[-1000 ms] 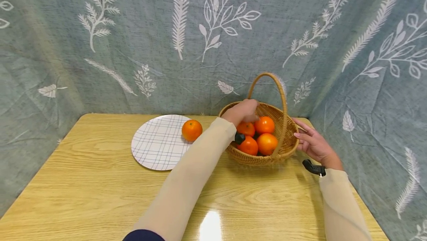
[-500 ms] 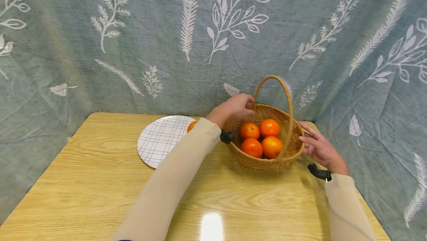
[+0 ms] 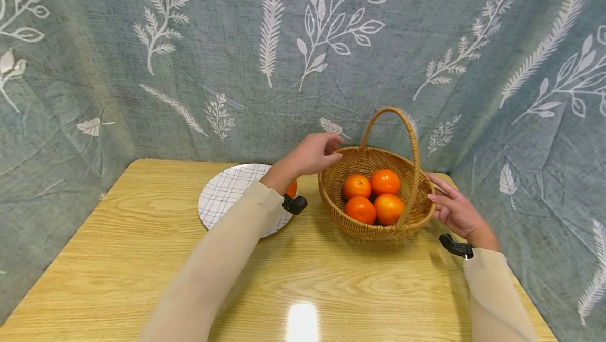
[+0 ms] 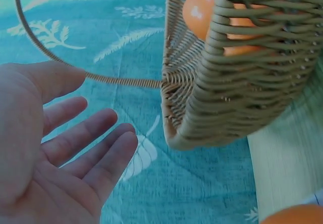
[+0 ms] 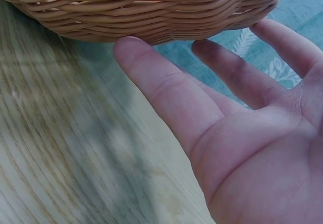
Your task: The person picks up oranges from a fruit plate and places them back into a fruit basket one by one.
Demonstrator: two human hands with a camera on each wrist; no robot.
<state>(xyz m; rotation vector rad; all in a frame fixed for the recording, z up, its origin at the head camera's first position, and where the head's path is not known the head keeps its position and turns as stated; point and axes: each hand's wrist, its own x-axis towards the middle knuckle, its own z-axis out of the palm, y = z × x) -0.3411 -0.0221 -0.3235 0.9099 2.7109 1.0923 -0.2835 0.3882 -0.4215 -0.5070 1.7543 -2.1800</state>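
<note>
A wicker basket (image 3: 369, 231) with a tall arched handle stands at the right of the table, holding several oranges (image 3: 361, 210). My left hand (image 3: 316, 153) hovers just left of the basket's rim, relaxed fingers apart, nothing in them; the left wrist view shows the palm beside the handle (image 4: 126, 81). At the basket's right side, my right hand (image 3: 458, 213) touches the rim with extended fingertips, as the right wrist view also shows with the fingers (image 5: 166, 90) against the wicker. One orange (image 3: 292, 189) on the checked plate (image 3: 222, 194) is partly hidden behind my left wrist.
The wooden table (image 3: 293, 273) runs up to a blue-grey patterned cloth (image 3: 265, 110) hanging behind and on both sides. The plate lies left of the basket, under my left forearm's line. The basket handle rises above its rim.
My left hand has come out of the basket and moved left past its rim, passing in front of the plate's orange. My right hand stays at the basket's side. The head view has shifted slightly.
</note>
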